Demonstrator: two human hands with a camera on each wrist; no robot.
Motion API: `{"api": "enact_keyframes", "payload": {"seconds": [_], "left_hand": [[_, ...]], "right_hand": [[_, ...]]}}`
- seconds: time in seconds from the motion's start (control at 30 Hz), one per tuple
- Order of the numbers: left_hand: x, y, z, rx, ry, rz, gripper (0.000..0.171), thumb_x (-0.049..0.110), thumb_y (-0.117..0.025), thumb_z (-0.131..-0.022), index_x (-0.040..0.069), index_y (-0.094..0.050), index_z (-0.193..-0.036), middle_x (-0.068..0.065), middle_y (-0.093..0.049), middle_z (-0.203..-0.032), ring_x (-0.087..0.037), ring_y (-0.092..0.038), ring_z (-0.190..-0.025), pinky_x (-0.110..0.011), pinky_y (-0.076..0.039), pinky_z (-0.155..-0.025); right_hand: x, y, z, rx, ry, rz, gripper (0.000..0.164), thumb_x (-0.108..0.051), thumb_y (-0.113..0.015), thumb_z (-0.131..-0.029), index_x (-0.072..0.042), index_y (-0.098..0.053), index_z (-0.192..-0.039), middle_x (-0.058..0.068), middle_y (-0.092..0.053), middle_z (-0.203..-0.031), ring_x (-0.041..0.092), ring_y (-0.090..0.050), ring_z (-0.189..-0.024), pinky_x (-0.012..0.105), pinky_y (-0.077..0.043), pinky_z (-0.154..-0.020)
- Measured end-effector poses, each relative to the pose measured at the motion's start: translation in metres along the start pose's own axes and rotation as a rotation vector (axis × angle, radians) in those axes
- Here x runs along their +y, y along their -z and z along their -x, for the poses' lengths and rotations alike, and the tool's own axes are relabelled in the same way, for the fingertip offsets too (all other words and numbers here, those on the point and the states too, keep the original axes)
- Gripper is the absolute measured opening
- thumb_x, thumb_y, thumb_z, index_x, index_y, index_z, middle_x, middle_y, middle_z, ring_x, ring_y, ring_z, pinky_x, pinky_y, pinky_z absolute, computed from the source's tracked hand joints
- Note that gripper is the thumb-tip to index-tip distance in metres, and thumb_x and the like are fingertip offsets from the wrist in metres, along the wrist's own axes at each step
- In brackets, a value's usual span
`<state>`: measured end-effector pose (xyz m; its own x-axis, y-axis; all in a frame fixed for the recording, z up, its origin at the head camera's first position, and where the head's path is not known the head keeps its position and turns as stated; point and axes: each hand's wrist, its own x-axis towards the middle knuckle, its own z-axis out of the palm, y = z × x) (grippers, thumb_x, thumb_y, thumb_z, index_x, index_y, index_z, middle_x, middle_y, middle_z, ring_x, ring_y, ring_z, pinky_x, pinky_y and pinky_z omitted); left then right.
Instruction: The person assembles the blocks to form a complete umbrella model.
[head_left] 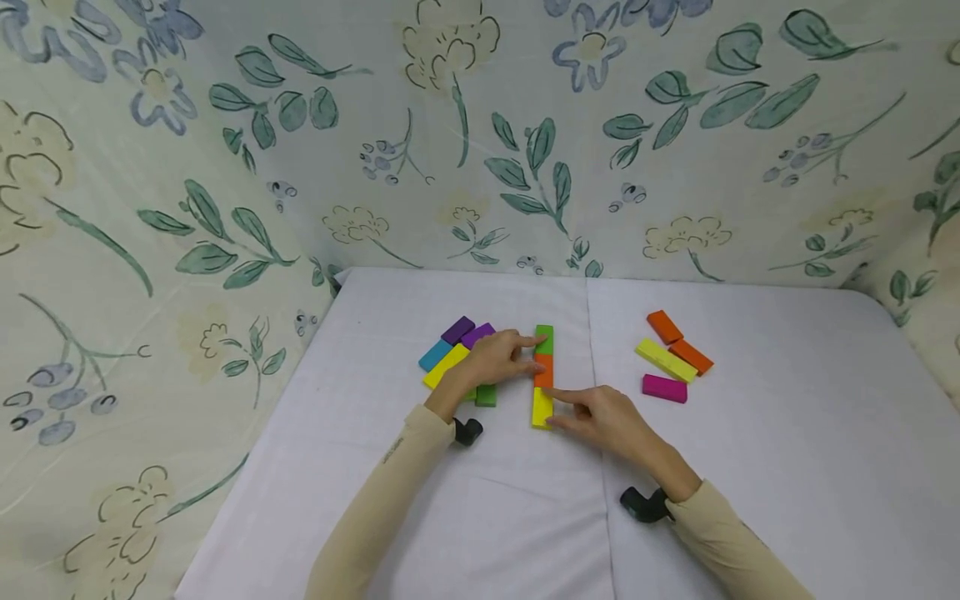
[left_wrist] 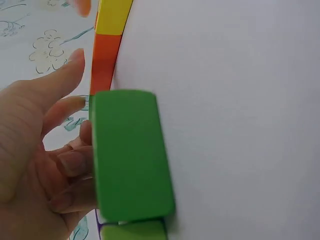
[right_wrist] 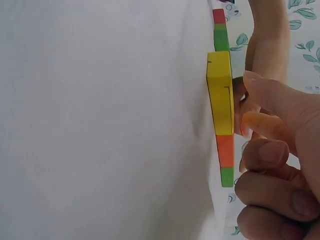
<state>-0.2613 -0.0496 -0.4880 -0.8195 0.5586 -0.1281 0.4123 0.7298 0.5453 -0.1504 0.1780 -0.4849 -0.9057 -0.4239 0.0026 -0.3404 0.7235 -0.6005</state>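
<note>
A straight row of wooden blocks lies on the white cloth: green [head_left: 545, 331], orange [head_left: 543, 375] and yellow [head_left: 541, 408], end to end. My left hand [head_left: 497, 358] reaches in from the left, index fingertip at the green block and thumb at the orange one. From the right, my right hand [head_left: 606, 419] puts its index fingertip near the orange-yellow seam and its thumb beside the yellow block's near end. Neither hand is seen curled round a block. A loose green block [left_wrist: 131, 155] looms large in the left wrist view, covering part of the left fingers.
Under and beside the left forearm is a group with purple [head_left: 457, 330], blue [head_left: 436, 356], yellow [head_left: 444, 369] and green blocks. To the right lie two orange blocks [head_left: 663, 327], a long yellow block [head_left: 666, 360] and a magenta block [head_left: 664, 388]. Flowered fabric [head_left: 525, 242] rises behind the table.
</note>
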Motion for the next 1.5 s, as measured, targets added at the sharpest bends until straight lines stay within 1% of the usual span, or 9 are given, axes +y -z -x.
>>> {"api": "enact_keyframes", "payload": {"seconds": [0.13,0.27,0.47,0.63,0.83,1.03,1.2,1.33,1.5], "left_hand": [[0.002,0.0,0.007,-0.034,0.003,-0.039,0.079,0.063,-0.071,-0.09,0.037,-0.041,-0.158,-0.002,-0.049,-0.09,-0.014,-0.045,-0.077,-0.024,-0.033,-0.064],[0.003,0.001,0.014,-0.052,0.031,-0.073,0.088,0.067,-0.076,-0.082,0.041,-0.04,-0.157,-0.001,-0.051,-0.096,-0.014,-0.048,-0.083,-0.024,-0.035,-0.065],[0.003,0.001,0.018,-0.054,0.024,-0.098,0.092,0.068,-0.08,-0.078,0.041,-0.04,-0.157,-0.001,-0.05,-0.099,-0.014,-0.048,-0.087,-0.025,-0.035,-0.066],[0.003,0.002,0.018,-0.051,0.005,-0.119,0.092,0.069,-0.079,-0.078,0.04,-0.041,-0.157,-0.001,-0.05,-0.1,-0.014,-0.049,-0.087,-0.025,-0.034,-0.066],[0.006,0.001,0.018,-0.047,-0.013,-0.123,0.09,0.07,-0.079,-0.078,0.041,-0.044,-0.156,0.0,-0.051,-0.099,-0.013,-0.048,-0.085,-0.025,-0.032,-0.066],[0.006,-0.001,0.022,-0.028,-0.055,-0.125,0.08,0.067,-0.081,-0.077,0.039,-0.055,-0.148,0.0,-0.051,-0.1,-0.013,-0.048,-0.085,-0.023,-0.035,-0.067],[0.005,-0.003,0.024,-0.006,-0.064,-0.107,0.07,0.062,-0.084,-0.078,0.035,-0.064,-0.139,0.001,-0.044,-0.09,-0.012,-0.043,-0.078,-0.022,-0.03,-0.065],[0.005,-0.004,0.024,0.01,-0.073,-0.134,0.064,0.061,-0.084,-0.079,0.035,-0.068,-0.135,0.001,-0.042,-0.086,-0.011,-0.042,-0.075,-0.022,-0.028,-0.063],[0.01,-0.003,0.025,0.013,-0.072,-0.191,0.064,0.062,-0.082,-0.08,0.036,-0.067,-0.135,0.001,-0.041,-0.083,-0.011,-0.041,-0.071,-0.022,-0.027,-0.062]], "right_hand": [[0.009,0.013,0.007,0.035,-0.025,0.003,0.05,-0.033,-0.081,-0.09,-0.022,-0.07,-0.137,-0.009,-0.038,-0.058,0.007,-0.037,-0.052,0.02,-0.029,-0.051],[0.025,0.03,0.017,0.112,-0.054,0.065,0.049,-0.031,-0.082,-0.09,-0.022,-0.07,-0.136,-0.007,-0.047,-0.062,0.008,-0.04,-0.055,0.021,-0.031,-0.051],[0.055,0.052,0.039,0.272,-0.068,0.152,0.044,-0.022,-0.084,-0.087,-0.012,-0.074,-0.129,-0.004,-0.05,-0.068,0.011,-0.043,-0.064,0.022,-0.031,-0.053],[0.077,0.065,0.055,0.353,-0.139,0.208,0.047,-0.018,-0.088,-0.081,-0.002,-0.075,-0.123,0.006,-0.05,-0.08,0.017,-0.043,-0.068,0.023,-0.03,-0.052],[0.093,0.071,0.062,0.358,-0.186,0.221,0.047,-0.022,-0.089,-0.081,-0.003,-0.075,-0.122,0.011,-0.049,-0.089,0.02,-0.043,-0.071,0.025,-0.03,-0.054],[0.101,0.067,0.063,0.328,-0.245,0.198,0.048,-0.023,-0.087,-0.083,-0.001,-0.074,-0.123,0.006,-0.048,-0.078,0.021,-0.045,-0.074,0.025,-0.031,-0.055],[0.105,0.065,0.062,0.34,-0.249,0.164,0.045,-0.017,-0.087,-0.083,0.003,-0.074,-0.121,0.002,-0.044,-0.067,0.02,-0.042,-0.068,0.025,-0.029,-0.052],[0.103,0.066,0.059,0.346,-0.262,0.144,0.045,-0.019,-0.088,-0.082,0.005,-0.075,-0.119,0.001,-0.04,-0.062,0.019,-0.04,-0.065,0.025,-0.028,-0.05],[0.097,0.066,0.049,0.353,-0.275,0.103,0.045,-0.022,-0.088,-0.083,0.004,-0.075,-0.118,0.001,-0.039,-0.061,0.019,-0.041,-0.064,0.026,-0.028,-0.05]]}}
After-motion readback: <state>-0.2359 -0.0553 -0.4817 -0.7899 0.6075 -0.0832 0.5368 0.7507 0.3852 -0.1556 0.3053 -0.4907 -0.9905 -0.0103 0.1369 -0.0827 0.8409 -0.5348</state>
